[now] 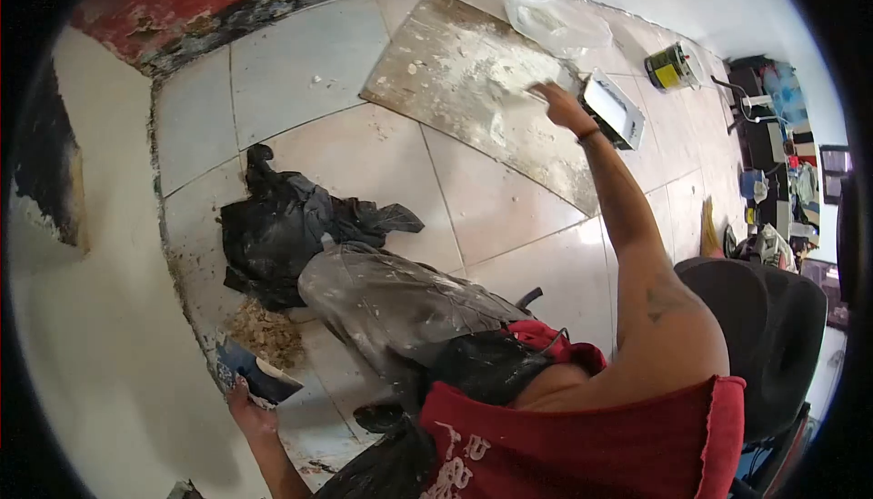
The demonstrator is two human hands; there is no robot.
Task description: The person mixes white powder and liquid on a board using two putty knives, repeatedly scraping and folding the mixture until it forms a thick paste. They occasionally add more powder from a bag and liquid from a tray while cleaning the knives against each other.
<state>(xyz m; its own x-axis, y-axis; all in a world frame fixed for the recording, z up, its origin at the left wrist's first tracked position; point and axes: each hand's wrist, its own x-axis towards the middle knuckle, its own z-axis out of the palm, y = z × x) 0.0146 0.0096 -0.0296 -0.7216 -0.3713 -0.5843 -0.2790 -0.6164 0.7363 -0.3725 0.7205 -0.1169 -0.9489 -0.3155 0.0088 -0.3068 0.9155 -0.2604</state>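
Observation:
My left hand (253,411) grips a flat dark blue piece (255,373) with pale printing and whitish smears on its edge. It is held low by the wall, over the tiles. Close above it lies a heap of brown crumbled debris (265,333). My right hand (566,110) reaches far out over a worn board (455,53) spread with white paste-like material (523,76). Its fingers are slightly blurred, and whether anything is in them cannot be made out. Beside that wrist stands a rectangular metal tin (614,110), whitish inside.
A crumpled black plastic bag (291,226) lies by my dusty knee (364,285). Beyond the board are a clear plastic bag (555,21) and a can with a yellow label (671,69). A black chair (764,326) stands behind my shoulder. Peeling walls (109,317) edge the tiled floor.

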